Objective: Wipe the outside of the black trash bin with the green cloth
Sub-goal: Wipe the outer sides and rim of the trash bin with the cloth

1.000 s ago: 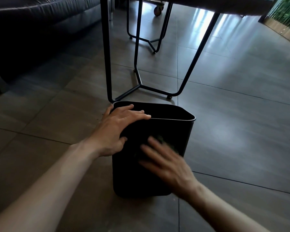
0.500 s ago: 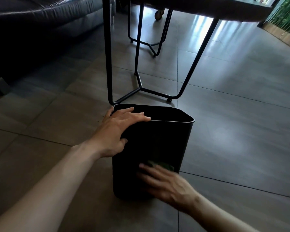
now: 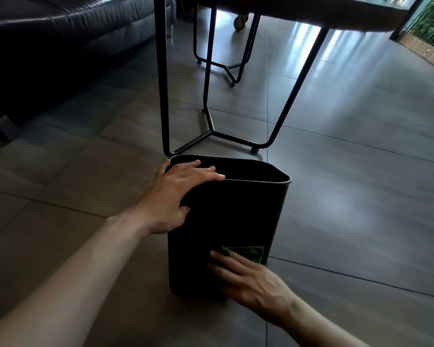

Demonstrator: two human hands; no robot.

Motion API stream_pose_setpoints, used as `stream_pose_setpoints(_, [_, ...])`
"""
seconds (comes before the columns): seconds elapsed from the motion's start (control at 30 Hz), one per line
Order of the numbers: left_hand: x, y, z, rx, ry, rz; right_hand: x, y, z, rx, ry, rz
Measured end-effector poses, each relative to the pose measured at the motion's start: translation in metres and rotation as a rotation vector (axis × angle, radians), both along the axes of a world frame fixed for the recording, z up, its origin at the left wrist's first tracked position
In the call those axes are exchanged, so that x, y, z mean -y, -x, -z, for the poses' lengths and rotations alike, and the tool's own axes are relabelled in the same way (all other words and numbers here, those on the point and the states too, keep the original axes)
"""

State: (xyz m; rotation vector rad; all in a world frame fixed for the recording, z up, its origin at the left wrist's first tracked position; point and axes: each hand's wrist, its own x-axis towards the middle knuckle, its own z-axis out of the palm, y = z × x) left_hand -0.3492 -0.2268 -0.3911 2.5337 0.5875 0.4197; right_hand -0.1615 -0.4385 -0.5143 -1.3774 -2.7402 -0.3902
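Compared with a second before, the right hand (image 3: pixel 252 280) had slid down the near wall of the black plastic trash bin (image 3: pixel 226 221), from mid-height to near its base, carrying the green cloth (image 3: pixel 248 252) with it. The left hand (image 3: pixel 176 196) stayed where it was, at the bin's 10 o'clock corner. Its fingers were draped over the rim and its thumb pressed against the outer wall, grasping the bin. The right hand's fingers lay flat and spread, pressing the cloth against the wall rather than clenching it.

There were two bare hands, one bin and one cloth. The bin stood upright on a floor of large grey tiles (image 3: pixel 361 196), its rim nearest a black metal table frame (image 3: pixel 211 131) at 12 o'clock. A dark leather sofa (image 3: pixel 60 33) filled the 10 o'clock corner. Green plants (image 3: pixel 431 23) showed at 2 o'clock.
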Motion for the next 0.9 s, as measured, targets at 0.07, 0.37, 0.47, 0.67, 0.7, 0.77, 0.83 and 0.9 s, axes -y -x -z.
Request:
stream_pose_setpoints(0.07, [-0.001, 0.000, 0.000, 0.006, -0.005, -0.010, -0.017, -0.006, -0.024, -0.140, -0.062, 0.089])
stream_pose_setpoints(0.37, [-0.001, -0.002, -0.001, 0.009, 0.005, -0.017, -0.035, 0.011, -0.029, -0.288, -0.212, 0.246])
stream_pose_setpoints(0.47, [0.000, -0.001, 0.001, 0.014, 0.002, -0.023, -0.006, 0.019, -0.003, -0.040, -0.011, 0.009])
stream_pose_setpoints(0.67, [-0.001, -0.001, 0.002, 0.018, 0.014, -0.005, -0.054, 0.008, -0.055, -0.384, -0.271, 0.329])
stream_pose_setpoints(0.7, [-0.001, -0.002, 0.002, 0.025, 0.017, -0.008, -0.064, 0.007, -0.065, -0.459, -0.317, 0.399])
stream_pose_setpoints(0.77, [-0.001, -0.001, 0.002, 0.027, 0.022, -0.021, -0.072, 0.012, -0.069, -0.493, -0.360, 0.456])
stream_pose_setpoints(0.83, [0.000, -0.002, 0.001, 0.024, 0.016, -0.024, -0.063, 0.020, -0.053, -0.408, -0.342, 0.411])
stream_pose_setpoints(0.9, [0.000, -0.002, 0.001, 0.009, 0.005, -0.021, -0.045, 0.024, -0.030, -0.236, -0.243, 0.285])
